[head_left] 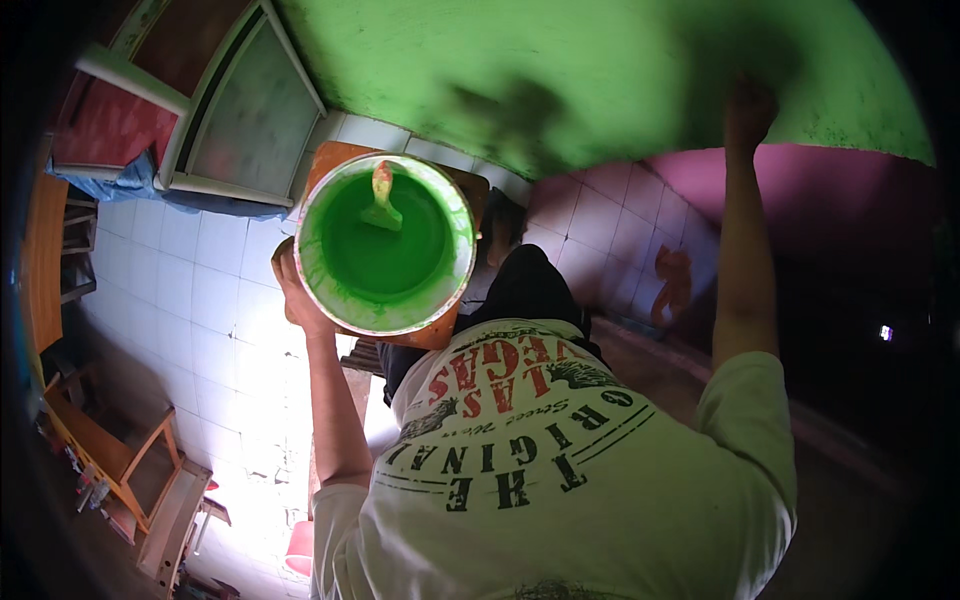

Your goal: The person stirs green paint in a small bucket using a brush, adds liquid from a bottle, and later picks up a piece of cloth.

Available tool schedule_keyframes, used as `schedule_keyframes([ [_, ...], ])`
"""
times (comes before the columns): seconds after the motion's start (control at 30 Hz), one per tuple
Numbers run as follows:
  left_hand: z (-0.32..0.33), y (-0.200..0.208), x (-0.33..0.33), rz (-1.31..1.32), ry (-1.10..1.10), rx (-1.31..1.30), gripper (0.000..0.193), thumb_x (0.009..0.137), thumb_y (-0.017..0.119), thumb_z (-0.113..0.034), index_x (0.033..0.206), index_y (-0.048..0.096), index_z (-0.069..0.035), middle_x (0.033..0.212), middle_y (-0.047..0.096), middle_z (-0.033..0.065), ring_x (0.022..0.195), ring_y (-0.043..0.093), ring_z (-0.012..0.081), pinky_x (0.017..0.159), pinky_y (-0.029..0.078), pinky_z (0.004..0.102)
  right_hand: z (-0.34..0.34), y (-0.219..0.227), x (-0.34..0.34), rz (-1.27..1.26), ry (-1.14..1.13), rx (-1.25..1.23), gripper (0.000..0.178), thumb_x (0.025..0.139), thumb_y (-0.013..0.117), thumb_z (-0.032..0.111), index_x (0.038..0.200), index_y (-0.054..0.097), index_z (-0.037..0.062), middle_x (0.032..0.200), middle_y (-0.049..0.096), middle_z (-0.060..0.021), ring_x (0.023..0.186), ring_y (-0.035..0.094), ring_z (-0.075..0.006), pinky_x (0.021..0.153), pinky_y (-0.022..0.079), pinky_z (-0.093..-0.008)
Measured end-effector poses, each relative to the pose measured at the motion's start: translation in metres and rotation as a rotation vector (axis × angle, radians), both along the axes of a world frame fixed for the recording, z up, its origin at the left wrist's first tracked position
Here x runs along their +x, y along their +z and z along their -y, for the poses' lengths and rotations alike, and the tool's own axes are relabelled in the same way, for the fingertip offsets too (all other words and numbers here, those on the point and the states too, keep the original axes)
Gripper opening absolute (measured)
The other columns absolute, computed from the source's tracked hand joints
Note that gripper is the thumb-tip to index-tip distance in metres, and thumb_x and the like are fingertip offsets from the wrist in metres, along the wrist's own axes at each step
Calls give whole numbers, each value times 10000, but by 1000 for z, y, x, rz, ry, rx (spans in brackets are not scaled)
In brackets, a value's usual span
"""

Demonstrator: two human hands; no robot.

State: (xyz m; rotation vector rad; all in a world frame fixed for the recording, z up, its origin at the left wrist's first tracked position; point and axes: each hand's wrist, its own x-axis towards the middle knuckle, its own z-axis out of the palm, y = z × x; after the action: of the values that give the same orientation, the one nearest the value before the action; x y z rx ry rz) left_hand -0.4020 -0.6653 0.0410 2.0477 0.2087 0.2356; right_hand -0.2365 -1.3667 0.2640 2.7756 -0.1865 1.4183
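Note:
A white paint bucket [312, 295] with bright green paint inside sits on an orange-brown stool top [335, 158]. A paintbrush [381, 200] with a reddish-yellow handle leans inside it, its broad end down at the paint. My left hand [298, 290] curls against the bucket's left side, with some fingers hidden behind it. My right arm stretches far up to the right, and my right hand [750, 112] is closed close to the green wall [630, 70]. Dim light and shadow hide what its fingers hold, if anything.
A glass-fronted cabinet [255, 105] with a blue plastic sheet [125, 180] stands at the far left. White tiles [190, 290] cover the floor. At lower left is a wooden chair [120, 450]. A pink wall band [830, 185] lies below the green one. An orange cloth-like thing [672, 282] lies right of my legs.

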Motion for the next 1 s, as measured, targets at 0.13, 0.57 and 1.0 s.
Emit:
schedule_keyframes([
  [0.13,12,31,6,63,-24,197,381,865,644,-99,1229,564,-20,1274,560,189,1187,528,365,1024,434,439,-21,15,-8,-132,-87,145,383,932,685,321,981,683,-59,977,678,-237,940,627,-401,872,480,-515],
  [0.57,11,39,6,73,-36,150,415,835,734,-181,1188,593,-13,1262,572,202,1194,523,398,1045,423,463,25,-3,-11,-29,17,178,303,906,735,243,845,676,-48,959,622,-209,915,600,-336,811,487,-482],
  [1.0,13,46,6,7,-40,131,418,844,741,-204,1194,595,-28,1272,560,205,1201,524,405,1037,432,467,23,8,-12,-179,-40,95,249,872,760,223,965,713,-3,866,666,-150,868,655,-337,823,512,-436],
])
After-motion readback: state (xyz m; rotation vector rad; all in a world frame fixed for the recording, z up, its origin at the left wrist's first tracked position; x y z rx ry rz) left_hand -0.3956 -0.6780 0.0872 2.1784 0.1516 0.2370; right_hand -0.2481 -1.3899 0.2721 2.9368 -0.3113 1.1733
